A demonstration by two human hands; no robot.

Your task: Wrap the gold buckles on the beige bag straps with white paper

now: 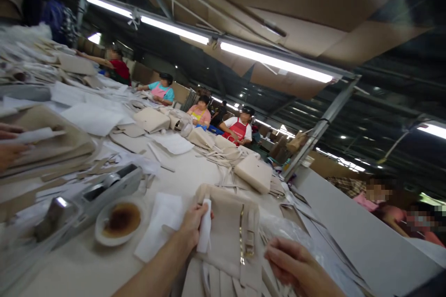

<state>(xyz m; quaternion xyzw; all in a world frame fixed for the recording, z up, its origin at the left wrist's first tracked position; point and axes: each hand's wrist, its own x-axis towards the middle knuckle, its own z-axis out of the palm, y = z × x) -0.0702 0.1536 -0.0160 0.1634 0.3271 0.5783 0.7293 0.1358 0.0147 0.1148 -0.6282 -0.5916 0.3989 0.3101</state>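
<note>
My left hand (193,226) grips a small folded white cloth (205,229) and presses it against a beige handbag (228,227) lying on the long worktable (181,167). The bag has a gold trim line and a buckled strap (249,234) down its front. My right hand (294,267) rests at the bag's right side, fingers curled on the crinkled clear plastic wrap (296,236) next to it. A sheet of white paper (160,227) lies just left of my left hand.
A white dish of brown liquid (120,220) and a metal tool (87,199) sit at left. Beige bags (254,171) and white sheets litter the table. Several seated workers (239,127) line the far side. Another person's hands (9,146) show at the left edge.
</note>
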